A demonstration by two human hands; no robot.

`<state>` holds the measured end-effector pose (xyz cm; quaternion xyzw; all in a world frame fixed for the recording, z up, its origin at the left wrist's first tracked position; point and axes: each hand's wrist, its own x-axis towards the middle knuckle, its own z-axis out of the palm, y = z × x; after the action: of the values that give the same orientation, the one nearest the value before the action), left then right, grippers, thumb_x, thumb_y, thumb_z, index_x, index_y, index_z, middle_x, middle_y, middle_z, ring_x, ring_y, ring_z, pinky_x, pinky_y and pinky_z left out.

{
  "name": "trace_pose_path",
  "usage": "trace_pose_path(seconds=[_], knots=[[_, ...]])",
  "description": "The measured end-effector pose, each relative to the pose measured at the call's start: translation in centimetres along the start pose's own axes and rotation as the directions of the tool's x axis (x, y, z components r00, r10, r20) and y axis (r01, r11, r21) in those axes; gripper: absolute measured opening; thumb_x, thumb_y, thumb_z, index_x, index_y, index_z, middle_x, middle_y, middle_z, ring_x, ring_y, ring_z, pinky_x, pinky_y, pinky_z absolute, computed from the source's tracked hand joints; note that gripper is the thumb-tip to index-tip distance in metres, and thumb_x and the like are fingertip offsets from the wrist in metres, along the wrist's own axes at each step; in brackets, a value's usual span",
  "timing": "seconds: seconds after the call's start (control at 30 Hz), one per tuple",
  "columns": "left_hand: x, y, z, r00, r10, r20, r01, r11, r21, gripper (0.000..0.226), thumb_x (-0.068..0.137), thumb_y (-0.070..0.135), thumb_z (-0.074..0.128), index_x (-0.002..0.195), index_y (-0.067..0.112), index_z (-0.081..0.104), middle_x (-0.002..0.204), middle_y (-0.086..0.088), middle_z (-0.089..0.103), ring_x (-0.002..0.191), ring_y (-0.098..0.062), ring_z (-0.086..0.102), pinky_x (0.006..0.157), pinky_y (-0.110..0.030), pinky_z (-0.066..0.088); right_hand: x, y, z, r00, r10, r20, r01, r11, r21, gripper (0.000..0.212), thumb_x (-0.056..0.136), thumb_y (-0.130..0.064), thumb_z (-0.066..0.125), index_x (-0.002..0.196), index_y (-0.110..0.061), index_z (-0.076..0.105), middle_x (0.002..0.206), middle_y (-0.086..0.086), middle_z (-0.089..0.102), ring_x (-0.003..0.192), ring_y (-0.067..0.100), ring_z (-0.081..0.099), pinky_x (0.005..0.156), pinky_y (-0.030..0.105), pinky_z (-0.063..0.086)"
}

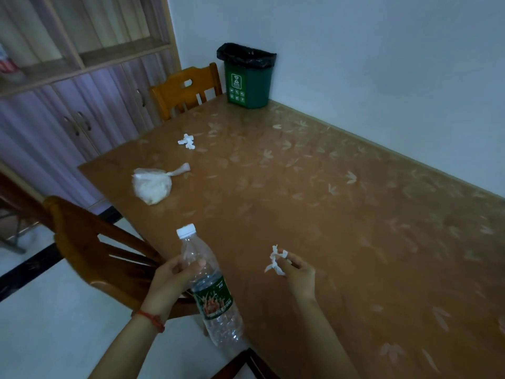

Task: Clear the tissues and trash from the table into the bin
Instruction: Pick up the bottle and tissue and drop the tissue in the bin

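Note:
My left hand (170,280) grips a clear plastic bottle (211,288) with a white cap and green label, held over the table's near edge. My right hand (297,274) pinches a crumpled white tissue (276,259) just above the table (328,214). Another crumpled tissue (186,141) lies far left on the table. A knotted white plastic bag (152,185) rests near the left edge. The green bin (248,77), lined with a black bag, stands on the far corner of the table by the wall.
One wooden chair (185,90) stands at the far end and another (101,250) at the near left, under my left arm. A cabinet with shelves (68,77) fills the left. The wall runs along the table's right side.

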<state>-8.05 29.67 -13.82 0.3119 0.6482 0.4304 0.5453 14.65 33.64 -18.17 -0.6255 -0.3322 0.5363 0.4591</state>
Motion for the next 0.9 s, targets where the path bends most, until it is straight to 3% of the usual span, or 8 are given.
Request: trace_pose_path(seconds=[0.07, 0.17, 0.3, 0.4, 0.5, 0.57, 0.73, 0.9], knots=[[-0.6, 0.2, -1.2, 0.999, 0.019, -0.045, -0.021, 0.999, -0.025, 0.011, 0.077, 0.022, 0.067, 0.087, 0.021, 0.061, 0.098, -0.007, 0.066, 0.095, -0.026, 0.061, 0.075, -0.034, 0.049, -0.9, -0.7, 1.3, 0.999, -0.014, 0.042, 0.014, 1.0, -0.002, 0.01, 0.08, -0.008, 0.069, 0.082, -0.016, 0.074, 0.062, -0.009, 0.069, 0.062, -0.002, 0.064, 0.064, 0.011, 0.05], [-1.3, 0.6, -3.3, 0.991, 0.012, -0.132, -0.019, 0.999, -0.049, 0.01, 0.078, 0.026, 0.066, 0.085, 0.024, 0.059, 0.097, -0.005, 0.065, 0.094, -0.026, 0.06, 0.083, -0.039, 0.048, -2.4, -1.6, 3.5, 0.994, -0.051, 0.095, 0.054, 0.998, -0.026, 0.014, 0.08, -0.007, 0.068, 0.076, -0.019, 0.074, 0.063, -0.001, 0.065, 0.066, 0.011, 0.061, 0.07, 0.024, 0.048], [-2.7, 1.3, -6.7, 0.983, 0.038, -0.182, -0.053, 0.996, -0.077, 0.016, 0.078, 0.03, 0.065, 0.09, 0.02, 0.062, 0.098, -0.005, 0.065, 0.092, -0.026, 0.06, 0.087, -0.041, 0.048, -4.6, -2.6, 6.6, 0.981, -0.085, 0.176, 0.094, 0.995, -0.043, 0.018, 0.082, -0.008, 0.066, 0.074, -0.023, 0.073, 0.066, -0.006, 0.068, 0.064, 0.005, 0.064, 0.063, 0.017, 0.05], [-4.0, 1.8, -10.2, 0.972, 0.087, -0.216, -0.107, 0.991, -0.086, 0.021, 0.079, 0.031, 0.063, 0.093, 0.015, 0.064, 0.092, -0.008, 0.066, 0.082, -0.025, 0.062, 0.071, -0.036, 0.05, -6.4, -3.4, 9.6, 0.969, -0.116, 0.22, 0.124, 0.992, -0.025, 0.018, 0.082, -0.01, 0.067, 0.072, -0.025, 0.072, 0.062, -0.01, 0.068, 0.057, -0.002, 0.064, 0.055, 0.011, 0.049], [-5.7, 2.1, -14.4, 0.958, 0.127, -0.257, -0.16, 0.981, -0.112, 0.009, 0.081, 0.027, 0.061, 0.085, 0.019, 0.062, 0.086, -0.002, 0.066, 0.076, -0.016, 0.063, 0.055, -0.021, 0.05, -8.7, -3.6, 13.6, 0.956, -0.082, 0.28, 0.095, 0.995, -0.034, 0.009, 0.08, -0.012, 0.07, 0.076, -0.019, 0.075, 0.06, -0.008, 0.069, 0.058, 0.009, 0.064, 0.057, 0.022, 0.049], [-6.8, 2.1, -17.5, 0.946, 0.139, -0.291, -0.182, 0.975, -0.124, 0.005, 0.084, 0.027, 0.059, 0.084, 0.022, 0.061, 0.088, 0.0, 0.065, 0.08, -0.014, 0.063, 0.059, -0.021, 0.049, -10.5, -3.3, 16.6, 0.945, -0.069, 0.319, 0.081, 0.996, -0.025, 0.005, 0.079, -0.013, 0.072, 0.08, -0.014, 0.076, 0.061, -0.003, 0.068, 0.057, 0.015, 0.059, 0.057, 0.026, 0.045], [-9.2, 0.0, -26.5, 0.922, 0.092, -0.377, -0.174, 0.966, -0.191, 0.017, 0.083, 0.027, 0.059, 0.096, 0.016, 0.062, 0.101, -0.012, 0.065, 0.096, -0.029, 0.062, 0.086, -0.041, 0.05, -14.9, -2.6, 24.5, 0.892, -0.145, 0.428, 0.185, 0.981, -0.052, 0.01, 0.079, -0.009, 0.071, 0.081, -0.017, 0.075, 0.062, -0.006, 0.071, 0.057, 0.003, 0.063, 0.055, 0.013, 0.049], [-12.2, -2.9, -35.3, 0.875, 0.026, -0.484, -0.156, 0.96, -0.231, 0.024, 0.084, 0.027, 0.059, 0.101, 0.01, 0.061, 0.104, -0.016, 0.065, 0.099, -0.032, 0.061, 0.091, -0.043, 0.048, -18.9, 0.0, 32.5, 0.829, -0.094, 0.551, 0.2, 0.971, -0.134, 0.007, 0.081, -0.014, 0.069, 0.082, -0.018, 0.075, 0.07, -0.003, 0.073, 0.072, 0.019, 0.065, 0.071, 0.029, 0.052]])
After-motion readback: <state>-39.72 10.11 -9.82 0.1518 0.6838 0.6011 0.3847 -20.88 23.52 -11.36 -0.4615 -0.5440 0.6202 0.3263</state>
